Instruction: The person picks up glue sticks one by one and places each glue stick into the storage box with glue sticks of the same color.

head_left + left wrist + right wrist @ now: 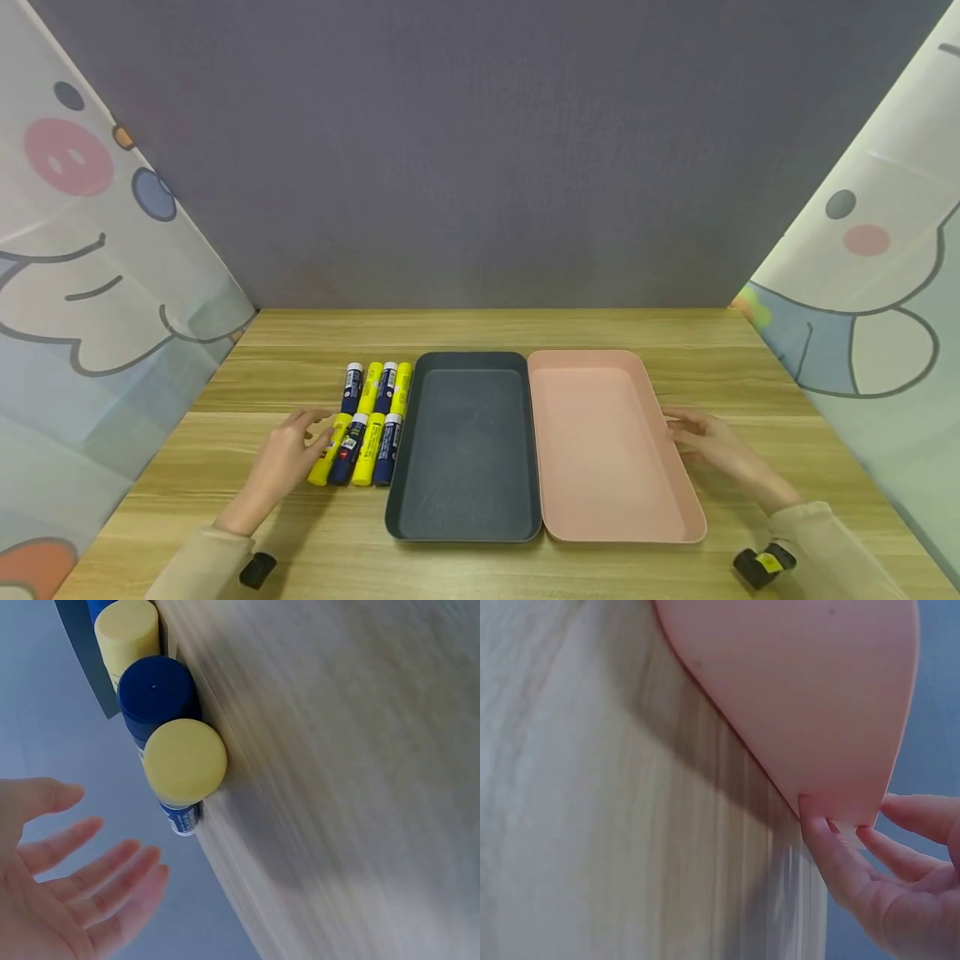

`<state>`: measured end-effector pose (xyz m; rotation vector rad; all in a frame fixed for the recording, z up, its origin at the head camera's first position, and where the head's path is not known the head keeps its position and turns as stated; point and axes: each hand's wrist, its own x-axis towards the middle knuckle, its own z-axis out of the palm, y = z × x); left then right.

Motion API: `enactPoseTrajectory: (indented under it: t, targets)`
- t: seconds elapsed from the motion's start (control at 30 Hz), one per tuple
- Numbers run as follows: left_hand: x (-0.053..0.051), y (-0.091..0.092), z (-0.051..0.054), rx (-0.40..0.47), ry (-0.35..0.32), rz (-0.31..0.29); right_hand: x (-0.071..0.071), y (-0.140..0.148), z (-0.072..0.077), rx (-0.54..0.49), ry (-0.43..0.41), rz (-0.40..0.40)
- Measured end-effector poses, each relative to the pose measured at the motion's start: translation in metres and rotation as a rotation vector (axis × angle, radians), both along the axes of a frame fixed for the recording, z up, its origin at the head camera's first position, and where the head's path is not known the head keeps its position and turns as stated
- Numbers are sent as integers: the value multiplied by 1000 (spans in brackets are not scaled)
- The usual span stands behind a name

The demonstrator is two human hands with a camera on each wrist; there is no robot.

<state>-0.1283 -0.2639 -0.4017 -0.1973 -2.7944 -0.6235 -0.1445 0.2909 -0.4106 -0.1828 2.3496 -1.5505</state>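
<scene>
- Running off the head view's bottom edge, the pale left sleeve (202, 562) lies left of the dark tray (472, 446), with a black device (257, 571) beside its cuff.
- Left of the dark tray, the left hand (287, 452) spreads its thumb and fingers and grips nothing; its fingertips come right up to the outermost yellow tube (321, 471), but I cannot tell whether they touch it.
- Just left of the dark tray, eight smooth cylindrical tubes (367, 454), yellow and navy by turns, lie in two rows of four. Their print is too small to read; in the left wrist view, round near ends mostly hide the far row.
- The dark tray itself, shallow and matte with rounded corners, sits on the wood-grained table (450, 575) between the hands.
- Right beside the dark tray lies the smooth pink tray (611, 446) of like shape, cut off at the top of the right wrist view.
- Farther right of the dark tray, the right hand (712, 446) rests loosely bent fingertips on the pink tray's outer side, some partly hidden at the rim.
</scene>
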Motion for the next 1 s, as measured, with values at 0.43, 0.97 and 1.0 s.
enactPoseTrajectory:
  t: [0.43, 0.97, 1.0]
  targets:
    - [-1, -6, -5, 38, -145, 40, -3, 3, -4, -53, -1, 22]
    - [-4, -7, -15, 83, -274, 32, -4, 6, -6, -66, 24, 53]
    - [-4, -7, -14, 83, -286, 30, -4, 5, -6, -67, 23, 51]
